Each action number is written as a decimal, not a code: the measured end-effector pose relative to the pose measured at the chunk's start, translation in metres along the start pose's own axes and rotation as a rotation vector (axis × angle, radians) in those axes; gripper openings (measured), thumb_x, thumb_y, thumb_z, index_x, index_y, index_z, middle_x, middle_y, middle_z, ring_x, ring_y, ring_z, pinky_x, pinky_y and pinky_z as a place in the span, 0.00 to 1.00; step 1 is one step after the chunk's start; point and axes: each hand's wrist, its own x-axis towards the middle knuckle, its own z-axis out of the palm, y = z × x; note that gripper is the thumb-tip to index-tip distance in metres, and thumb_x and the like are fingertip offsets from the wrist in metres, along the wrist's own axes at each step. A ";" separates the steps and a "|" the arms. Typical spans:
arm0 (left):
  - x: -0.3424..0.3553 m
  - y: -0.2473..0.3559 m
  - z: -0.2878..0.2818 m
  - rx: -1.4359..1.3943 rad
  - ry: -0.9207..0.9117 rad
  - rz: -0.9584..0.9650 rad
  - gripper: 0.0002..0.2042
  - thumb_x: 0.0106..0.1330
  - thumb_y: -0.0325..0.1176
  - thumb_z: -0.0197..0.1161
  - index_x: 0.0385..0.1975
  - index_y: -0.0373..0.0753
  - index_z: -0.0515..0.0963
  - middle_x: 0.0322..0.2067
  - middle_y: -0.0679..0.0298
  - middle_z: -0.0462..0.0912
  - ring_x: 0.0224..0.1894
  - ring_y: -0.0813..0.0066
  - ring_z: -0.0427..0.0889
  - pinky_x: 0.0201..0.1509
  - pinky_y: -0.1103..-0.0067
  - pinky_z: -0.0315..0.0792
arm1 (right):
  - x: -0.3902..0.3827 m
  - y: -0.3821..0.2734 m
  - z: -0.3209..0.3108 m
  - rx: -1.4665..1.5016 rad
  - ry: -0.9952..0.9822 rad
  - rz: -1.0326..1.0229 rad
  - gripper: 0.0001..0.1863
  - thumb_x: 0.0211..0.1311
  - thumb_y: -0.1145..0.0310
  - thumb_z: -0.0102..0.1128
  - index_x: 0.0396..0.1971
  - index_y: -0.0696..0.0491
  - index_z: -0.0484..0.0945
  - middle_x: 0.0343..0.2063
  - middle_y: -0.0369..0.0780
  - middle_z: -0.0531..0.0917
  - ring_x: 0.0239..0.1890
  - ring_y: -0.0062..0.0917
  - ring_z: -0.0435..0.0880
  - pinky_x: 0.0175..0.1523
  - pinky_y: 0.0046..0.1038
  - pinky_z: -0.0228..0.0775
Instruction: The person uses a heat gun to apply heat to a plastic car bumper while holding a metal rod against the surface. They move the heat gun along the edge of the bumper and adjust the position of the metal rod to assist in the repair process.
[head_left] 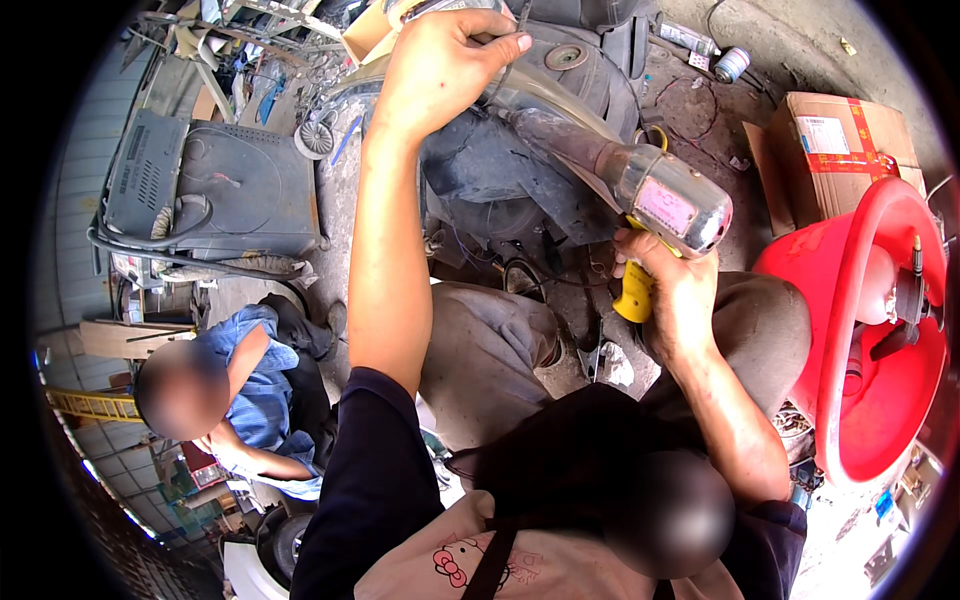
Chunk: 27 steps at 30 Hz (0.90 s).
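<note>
My right hand is wrapped round the yellow handle of a heat gun with a shiny metal body. Its long nozzle points up and left, over a dark grey plastic part with a pale, yellowish curved edge. Beyond the nozzle, my left hand is closed, thumb against curled fingers, above that part. A thin dark strip runs by the thumb; whether the fingers grip it is unclear. A round disc sits on the dark plastic behind the nozzle.
At right stand a red plastic tub holding tools and a taped cardboard box. Spray cans lie beyond. A dark metal cabinet is at left, and another person in blue sits below it. Scrap clutters the far floor.
</note>
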 end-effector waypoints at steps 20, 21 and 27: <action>-0.001 0.003 0.000 0.017 -0.018 0.020 0.13 0.65 0.38 0.70 0.38 0.34 0.86 0.27 0.67 0.85 0.31 0.83 0.79 0.37 0.82 0.72 | -0.002 0.000 -0.001 -0.072 0.019 0.019 0.12 0.54 0.79 0.66 0.40 0.60 0.81 0.27 0.39 0.83 0.26 0.22 0.81 0.34 0.24 0.75; -0.001 0.004 0.000 0.018 -0.022 0.011 0.12 0.65 0.38 0.70 0.38 0.34 0.86 0.27 0.67 0.85 0.31 0.83 0.79 0.37 0.82 0.72 | -0.002 0.000 -0.001 -0.076 0.016 0.017 0.12 0.54 0.79 0.66 0.40 0.59 0.81 0.27 0.39 0.83 0.26 0.22 0.81 0.34 0.24 0.75; -0.001 0.005 0.003 0.014 -0.021 0.010 0.12 0.65 0.39 0.71 0.38 0.34 0.86 0.26 0.67 0.85 0.30 0.83 0.78 0.37 0.81 0.72 | -0.002 -0.001 -0.003 -0.064 0.018 0.020 0.12 0.54 0.79 0.66 0.40 0.59 0.80 0.27 0.38 0.83 0.26 0.22 0.81 0.33 0.24 0.75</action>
